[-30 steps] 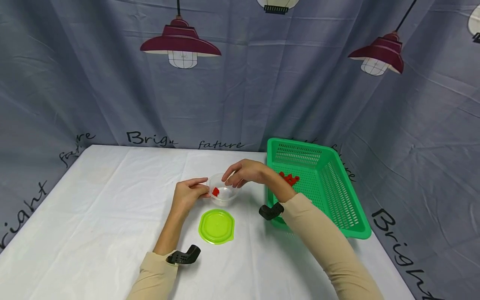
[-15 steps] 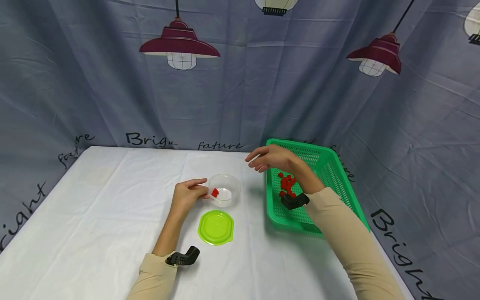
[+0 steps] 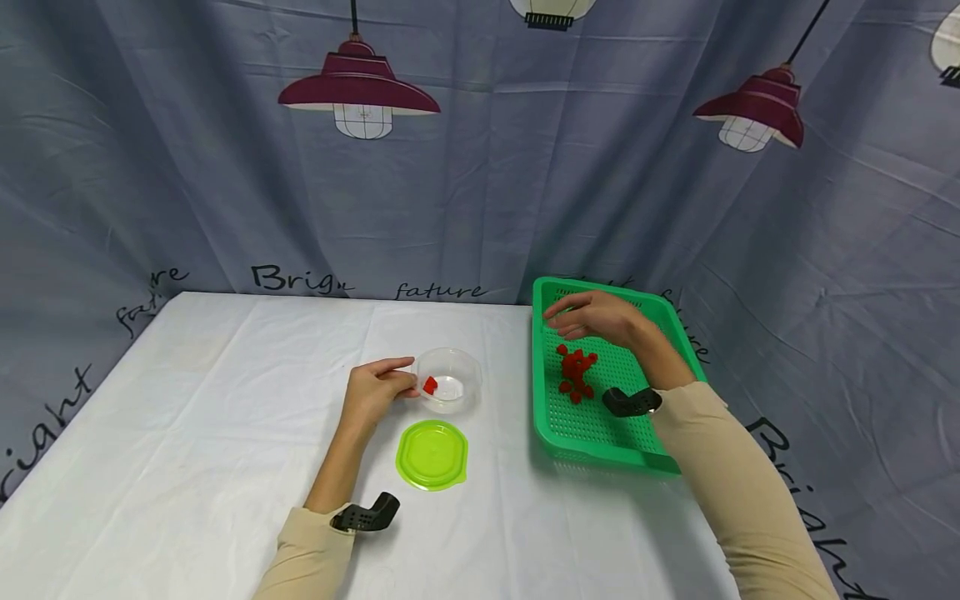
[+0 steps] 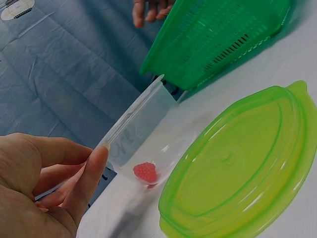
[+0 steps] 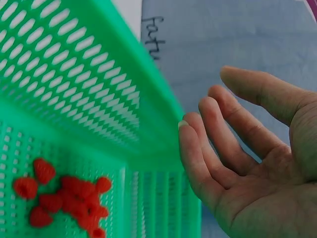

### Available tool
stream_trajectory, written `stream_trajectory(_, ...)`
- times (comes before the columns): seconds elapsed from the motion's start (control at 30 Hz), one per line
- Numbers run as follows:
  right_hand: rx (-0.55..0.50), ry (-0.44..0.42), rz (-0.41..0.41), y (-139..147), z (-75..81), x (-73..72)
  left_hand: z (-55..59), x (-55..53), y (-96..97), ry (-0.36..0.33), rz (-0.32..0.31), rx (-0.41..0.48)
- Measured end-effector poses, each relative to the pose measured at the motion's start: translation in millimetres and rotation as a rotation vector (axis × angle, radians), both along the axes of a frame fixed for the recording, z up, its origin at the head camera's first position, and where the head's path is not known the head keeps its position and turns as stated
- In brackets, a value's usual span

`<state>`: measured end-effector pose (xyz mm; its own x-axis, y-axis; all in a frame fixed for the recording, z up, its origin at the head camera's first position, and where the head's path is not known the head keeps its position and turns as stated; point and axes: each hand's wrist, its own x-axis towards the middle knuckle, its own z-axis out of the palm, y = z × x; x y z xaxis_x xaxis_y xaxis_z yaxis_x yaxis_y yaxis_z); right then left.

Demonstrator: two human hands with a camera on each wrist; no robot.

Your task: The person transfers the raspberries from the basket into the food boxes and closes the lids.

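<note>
My left hand (image 3: 372, 390) pinches the left rim of a clear round plastic tub (image 3: 459, 379) between thumb and fingers. One red raspberry (image 4: 145, 172) lies inside on the tub's bottom. My right hand (image 3: 596, 318), holding nothing, hovers over the back left part of a green plastic basket (image 3: 592, 450). In the right wrist view its fingers (image 5: 218, 134) are spread and slightly bent, with the palm visible. Several raspberries (image 5: 74, 193) sit in a cluster on the basket floor, below and in front of that hand.
A lime-green lid (image 3: 432, 455) lies flat on the white-covered table (image 3: 187, 450), just in front of the tub. The basket's raised perforated walls (image 5: 69, 64) stand around the raspberries. A grey curtain (image 3: 465, 192) hangs behind the table.
My right hand has moved right from above the tub to above the basket, bringing the raspberry cluster into full view. My left hand and the tub stay in place.
</note>
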<state>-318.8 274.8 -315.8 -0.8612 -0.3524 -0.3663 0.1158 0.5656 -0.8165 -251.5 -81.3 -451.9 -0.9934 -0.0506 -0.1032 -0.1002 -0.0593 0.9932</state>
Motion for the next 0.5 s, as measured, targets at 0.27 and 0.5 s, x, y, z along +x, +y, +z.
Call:
stream_trajectory(0.27, 0.053, -0.033, -0.008, 33, -20.9, 3.1, 1.1, 1.1, -1.7, 0.001, 0.002, -0.004)
stream_trajectory(0.5, 0.083, -0.062, -0.006, 57, -44.9, 6.5, 1.3, 1.3, -0.4, -0.003, -0.001, -0.003)
